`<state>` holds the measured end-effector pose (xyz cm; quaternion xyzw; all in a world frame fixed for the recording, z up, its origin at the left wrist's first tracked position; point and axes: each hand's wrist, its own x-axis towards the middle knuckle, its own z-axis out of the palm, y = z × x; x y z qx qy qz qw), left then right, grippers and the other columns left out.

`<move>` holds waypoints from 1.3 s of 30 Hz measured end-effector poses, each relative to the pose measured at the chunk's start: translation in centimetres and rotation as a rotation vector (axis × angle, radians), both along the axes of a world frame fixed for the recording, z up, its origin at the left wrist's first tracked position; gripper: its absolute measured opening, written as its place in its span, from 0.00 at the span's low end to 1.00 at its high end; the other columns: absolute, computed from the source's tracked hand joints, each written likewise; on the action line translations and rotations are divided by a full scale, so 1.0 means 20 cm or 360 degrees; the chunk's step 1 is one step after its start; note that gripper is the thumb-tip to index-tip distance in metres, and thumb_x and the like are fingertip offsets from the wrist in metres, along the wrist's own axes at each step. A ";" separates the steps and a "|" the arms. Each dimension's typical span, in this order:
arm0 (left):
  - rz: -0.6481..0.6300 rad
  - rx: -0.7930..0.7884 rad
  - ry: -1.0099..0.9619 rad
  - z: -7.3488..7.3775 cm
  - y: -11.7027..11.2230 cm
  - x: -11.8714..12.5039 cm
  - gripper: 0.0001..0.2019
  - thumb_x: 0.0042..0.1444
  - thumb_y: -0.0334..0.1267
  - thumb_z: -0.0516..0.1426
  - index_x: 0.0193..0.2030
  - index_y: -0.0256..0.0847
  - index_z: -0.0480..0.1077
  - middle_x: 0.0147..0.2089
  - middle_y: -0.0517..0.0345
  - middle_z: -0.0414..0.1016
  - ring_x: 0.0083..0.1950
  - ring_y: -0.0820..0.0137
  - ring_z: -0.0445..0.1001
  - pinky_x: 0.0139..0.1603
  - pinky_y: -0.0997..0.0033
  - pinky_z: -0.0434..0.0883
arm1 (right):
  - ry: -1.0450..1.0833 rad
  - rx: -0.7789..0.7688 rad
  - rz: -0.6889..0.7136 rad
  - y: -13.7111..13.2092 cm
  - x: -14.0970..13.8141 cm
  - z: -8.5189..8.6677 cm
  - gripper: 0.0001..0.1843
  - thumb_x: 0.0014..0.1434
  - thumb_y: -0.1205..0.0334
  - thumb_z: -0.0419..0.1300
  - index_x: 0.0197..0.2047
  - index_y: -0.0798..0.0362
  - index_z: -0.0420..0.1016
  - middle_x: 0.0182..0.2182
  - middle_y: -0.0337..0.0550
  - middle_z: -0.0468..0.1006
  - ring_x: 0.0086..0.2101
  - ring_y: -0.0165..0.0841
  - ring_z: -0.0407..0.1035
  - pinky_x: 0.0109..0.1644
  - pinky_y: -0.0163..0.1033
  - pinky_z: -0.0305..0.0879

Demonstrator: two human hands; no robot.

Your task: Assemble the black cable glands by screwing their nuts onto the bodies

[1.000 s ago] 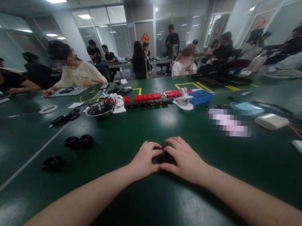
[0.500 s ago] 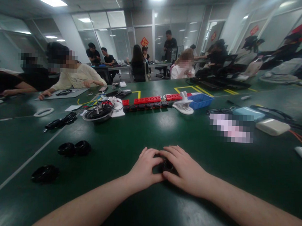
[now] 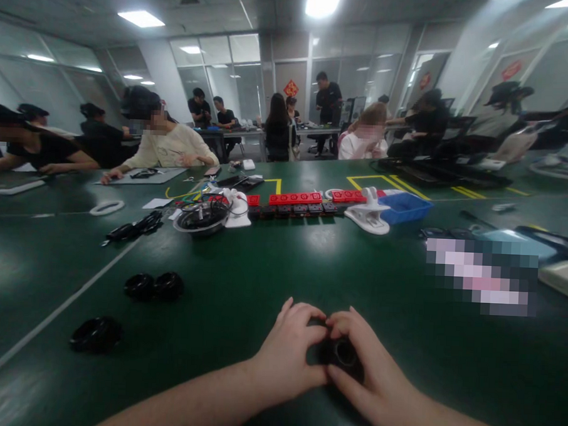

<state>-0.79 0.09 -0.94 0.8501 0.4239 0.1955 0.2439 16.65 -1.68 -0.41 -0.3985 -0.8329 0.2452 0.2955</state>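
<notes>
In front of me on the green table, a black ring-shaped object point(image 3: 345, 352) with a round hole lies between my two hands. My left hand point(image 3: 293, 344) curls around its left side, thumb and fingertips pressed towards it. From the other side my right hand point(image 3: 376, 364) wraps over it, thumb in front and fingers behind. Both hands' fingertips nearly meet, and they hide much of the object. To the left are two similar black rings point(image 3: 154, 286) side by side, and another black ring point(image 3: 97, 334) sits closer to me. Whether these are coiled cables I cannot tell.
Farther back stand a metal bowl point(image 3: 201, 219) with cables, a red socket strip point(image 3: 295, 199), a white clamp point(image 3: 369, 212) and a blue bin point(image 3: 406, 208). A black cable bundle point(image 3: 135, 227) lies left. Several people sit around the tables, one in a cream top point(image 3: 176, 147).
The view has tilted and shifted, so the scene sits lower and farther right. Both hands stay around the black ring-shaped object, which shows more of its hole now.
</notes>
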 end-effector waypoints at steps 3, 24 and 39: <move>-0.0015 -0.0034 -0.0010 -0.01 0.00 -0.01 0.18 0.41 0.41 0.64 0.41 0.45 0.70 0.49 0.57 0.64 0.53 0.62 0.60 0.62 0.48 0.41 | -0.0029 -0.0027 0.0093 0.02 0.02 -0.01 0.15 0.51 0.63 0.54 0.43 0.51 0.58 0.41 0.46 0.68 0.43 0.39 0.65 0.57 0.61 0.46; -0.0041 -0.0117 0.0218 -0.03 0.03 0.02 0.21 0.40 0.38 0.62 0.45 0.48 0.69 0.50 0.53 0.64 0.54 0.56 0.60 0.59 0.41 0.45 | 0.0180 -0.0352 0.0360 0.10 0.11 0.03 0.15 0.53 0.62 0.55 0.45 0.53 0.67 0.45 0.49 0.66 0.46 0.37 0.61 0.50 0.44 0.60; -0.0032 -0.0154 0.0216 -0.02 0.03 0.02 0.23 0.40 0.34 0.62 0.46 0.52 0.67 0.52 0.56 0.62 0.55 0.56 0.58 0.59 0.39 0.43 | 0.0092 -0.0104 0.0361 0.09 0.11 0.08 0.22 0.48 0.71 0.55 0.49 0.50 0.66 0.46 0.47 0.64 0.47 0.36 0.59 0.51 0.42 0.60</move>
